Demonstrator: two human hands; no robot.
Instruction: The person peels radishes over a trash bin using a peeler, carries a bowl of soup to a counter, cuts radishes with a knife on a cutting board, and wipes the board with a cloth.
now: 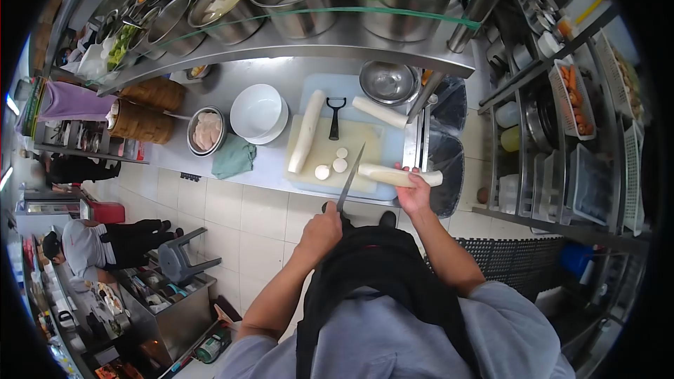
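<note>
My left hand (321, 234) is closed round the handle of a knife (352, 177), whose blade points up and to the right over the cutting board's front edge. My right hand (414, 193) grips a peeled white radish (386, 174) near its right end. Between the knife and a long white radish (307, 131) on the yellowish cutting board (358, 139) lie several round white slices (340, 165). A black peeler (335, 118) rests above the slices. Another white radish piece (380, 111) lies at the board's upper right.
Left of the board are white bowls (258, 114), a metal bowl of pale meat (206, 131) and a green cloth (234, 157). A metal bowl (387, 83) stands behind. A steel shelf (295, 52) with pots spans above. Another person (84, 245) is at lower left.
</note>
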